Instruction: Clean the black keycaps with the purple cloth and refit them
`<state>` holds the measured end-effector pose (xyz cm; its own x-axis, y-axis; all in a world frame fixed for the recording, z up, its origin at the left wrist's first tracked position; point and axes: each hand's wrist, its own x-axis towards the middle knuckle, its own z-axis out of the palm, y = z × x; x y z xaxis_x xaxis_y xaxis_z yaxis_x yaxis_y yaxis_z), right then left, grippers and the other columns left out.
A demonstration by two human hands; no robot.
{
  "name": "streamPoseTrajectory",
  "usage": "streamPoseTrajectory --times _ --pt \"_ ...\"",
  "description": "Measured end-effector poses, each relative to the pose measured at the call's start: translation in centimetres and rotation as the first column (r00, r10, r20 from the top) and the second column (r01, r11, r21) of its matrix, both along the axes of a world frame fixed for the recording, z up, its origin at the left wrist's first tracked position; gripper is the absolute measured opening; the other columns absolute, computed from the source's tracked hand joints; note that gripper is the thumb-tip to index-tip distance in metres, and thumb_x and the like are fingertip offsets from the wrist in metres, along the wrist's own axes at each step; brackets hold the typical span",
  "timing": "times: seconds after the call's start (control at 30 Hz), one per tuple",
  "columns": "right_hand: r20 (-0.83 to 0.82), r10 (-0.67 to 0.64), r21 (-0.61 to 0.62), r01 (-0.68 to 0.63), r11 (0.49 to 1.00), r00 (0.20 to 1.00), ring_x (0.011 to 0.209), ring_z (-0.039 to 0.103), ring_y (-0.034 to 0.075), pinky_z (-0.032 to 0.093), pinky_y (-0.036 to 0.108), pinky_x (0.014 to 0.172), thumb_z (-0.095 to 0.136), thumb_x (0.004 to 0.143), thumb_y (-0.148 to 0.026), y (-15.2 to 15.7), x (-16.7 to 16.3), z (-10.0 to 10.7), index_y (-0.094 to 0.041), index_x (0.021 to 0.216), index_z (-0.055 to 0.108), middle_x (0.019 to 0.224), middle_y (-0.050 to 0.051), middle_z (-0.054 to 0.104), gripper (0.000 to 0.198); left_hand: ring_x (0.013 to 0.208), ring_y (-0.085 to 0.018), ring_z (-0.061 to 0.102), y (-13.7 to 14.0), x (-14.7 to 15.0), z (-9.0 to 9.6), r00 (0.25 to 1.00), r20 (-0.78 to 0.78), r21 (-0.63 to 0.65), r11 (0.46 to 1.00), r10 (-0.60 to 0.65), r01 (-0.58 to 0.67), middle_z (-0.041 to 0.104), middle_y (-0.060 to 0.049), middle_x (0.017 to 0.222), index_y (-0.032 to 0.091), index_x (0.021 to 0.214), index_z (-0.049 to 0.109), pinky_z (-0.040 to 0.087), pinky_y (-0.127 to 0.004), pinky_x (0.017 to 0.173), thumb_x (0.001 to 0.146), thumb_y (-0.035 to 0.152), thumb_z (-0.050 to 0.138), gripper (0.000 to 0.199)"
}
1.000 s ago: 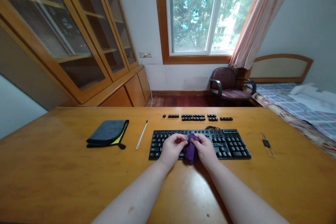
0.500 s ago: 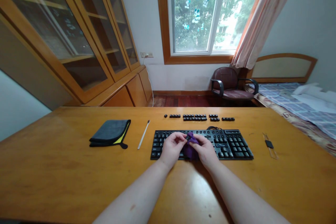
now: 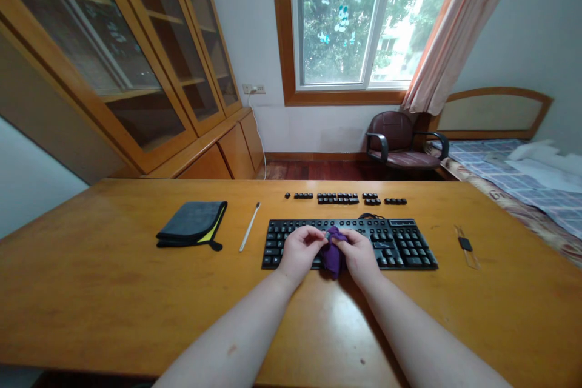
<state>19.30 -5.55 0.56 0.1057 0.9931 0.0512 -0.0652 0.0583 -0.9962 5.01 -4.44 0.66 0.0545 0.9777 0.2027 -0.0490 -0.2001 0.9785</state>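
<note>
Over the middle of a black keyboard (image 3: 411,248), my two hands meet at a bunched purple cloth (image 3: 334,257). My right hand (image 3: 361,256) is closed, with thumb and fingers gripping the cloth, whose loose end hangs down toward the keyboard's front edge. Just left of it, my left hand (image 3: 300,254) is closed in a pinch at the cloth's upper edge. A small piece shows at those fingertips, too small and covered to name. The keyboard's top row shows bare key mounts without caps. Both hands hide keys in its middle.
Loose black keycaps (image 3: 337,199) lie in rows behind the keyboard. To the left are a white-handled brush (image 3: 250,228) and a folded grey cloth (image 3: 191,222) with black edging. A wire keycap puller (image 3: 464,244) lies right on the wooden desk (image 3: 113,291).
The view has tilted slightly, so the desk things sit a little higher in the picture. My hands stay together over the keyboard; the purple cloth's loose end hangs a little differently.
</note>
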Motion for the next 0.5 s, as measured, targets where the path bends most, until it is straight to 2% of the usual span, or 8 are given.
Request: streamPoseTrajectory --times 0.3,0.5 --pt "0.025 -0.005 0.005 0.005 1.000 1.000 0.074 0.059 0.020 0.045 0.031 0.072 0.066 0.067 -0.034 0.09 0.07 0.12 -0.017 0.080 0.068 0.077 0.005 0.068 0.021 0.075 -0.015 0.063 0.08 0.00 -0.11 1.000 -0.006 -0.021 1.000 -0.009 0.009 0.067 -0.004 0.077 0.015 0.069 0.063 0.051 -0.028 0.074 0.066 0.020 0.067 0.007" --pt "0.058 -0.011 0.029 0.009 1.000 0.998 0.073 0.058 0.019 0.044 0.029 0.069 0.064 0.069 -0.038 0.10 -0.04 0.01 -0.017 0.079 0.066 0.075 0.004 0.066 0.023 0.079 -0.016 0.061 0.04 -0.03 -0.08 0.997 -0.041 0.008 0.998 -0.058 0.059 0.064 -0.005 0.082 0.015 0.079 0.063 0.051 -0.030 0.078 0.061 0.019 0.072 0.020"
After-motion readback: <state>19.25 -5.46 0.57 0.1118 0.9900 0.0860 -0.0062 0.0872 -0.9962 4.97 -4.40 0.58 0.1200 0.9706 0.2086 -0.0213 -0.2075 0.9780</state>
